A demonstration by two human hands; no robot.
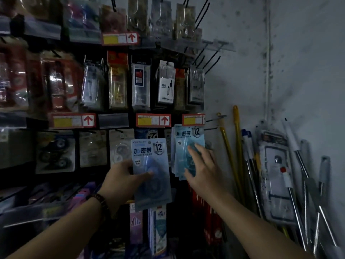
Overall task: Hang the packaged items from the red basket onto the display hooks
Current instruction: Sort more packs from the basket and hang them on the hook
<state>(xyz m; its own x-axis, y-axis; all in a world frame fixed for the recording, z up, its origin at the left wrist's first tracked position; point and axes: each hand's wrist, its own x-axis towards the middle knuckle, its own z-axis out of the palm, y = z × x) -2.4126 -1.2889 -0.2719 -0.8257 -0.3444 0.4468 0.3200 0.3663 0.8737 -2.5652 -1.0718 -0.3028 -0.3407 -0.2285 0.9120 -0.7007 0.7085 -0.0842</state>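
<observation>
Item: blue tape pack [147, 159], pinched in your left hand [122, 177], thumb across its front, just left of hung matching packs [183, 139]. Your right hand [202, 171]: fingers spread, resting on those packs.

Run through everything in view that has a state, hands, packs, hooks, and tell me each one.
left hand: grips the held pack, thumb across its front.
held pack: upright, in the left hand's grip.
hung packs: hang stacked, right hand on them.
right hand: fingers spread, touching the hung packs.
bare hooks: hold nothing, right of the hung packs.
poles: lean against the wall.
</observation>
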